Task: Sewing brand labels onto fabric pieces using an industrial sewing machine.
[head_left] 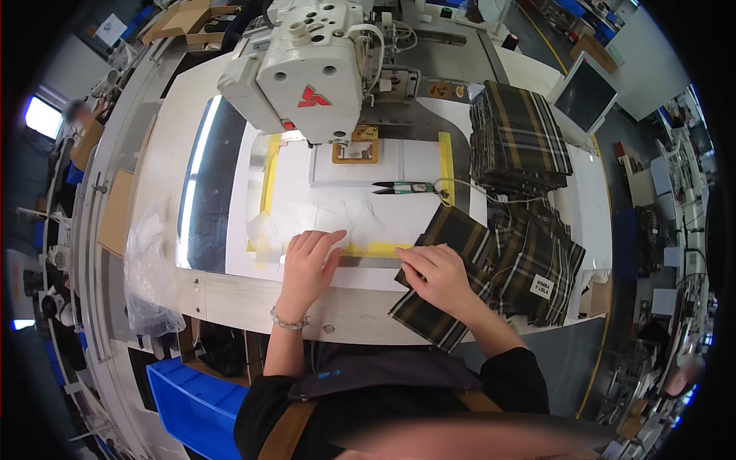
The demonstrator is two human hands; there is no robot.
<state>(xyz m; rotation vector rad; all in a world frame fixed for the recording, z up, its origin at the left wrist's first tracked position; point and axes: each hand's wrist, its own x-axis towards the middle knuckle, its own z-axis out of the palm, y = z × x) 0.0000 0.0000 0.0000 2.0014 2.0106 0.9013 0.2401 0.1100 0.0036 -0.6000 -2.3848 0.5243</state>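
My left hand (pixel 313 264) hovers over or rests on the near part of a white work sheet (pixel 284 195), fingers bent and thumb apart, holding nothing I can see. Thin, clear film (pixel 341 218) lies just beyond its fingertips. To the right, my right hand (pixel 438 277) has its fingers curled over a dark plaid fabric piece (pixel 437 320), which hangs over the table's front edge. Its fingertips reach the yellow tape (pixel 376 250) bordering the sheet; their grip is partly hidden. Green-handled thread snips (pixel 406 188) lie beyond both hands.
A large white sewing machine (pixel 310 77) stands ahead, with a small yellow-framed clamp (pixel 355 151) beneath its head. At right are a tall plaid fabric stack (pixel 517 138) and a loose plaid pile (pixel 537 261). A plastic bag (pixel 153 268) and blue bin (pixel 195 399) are at left.
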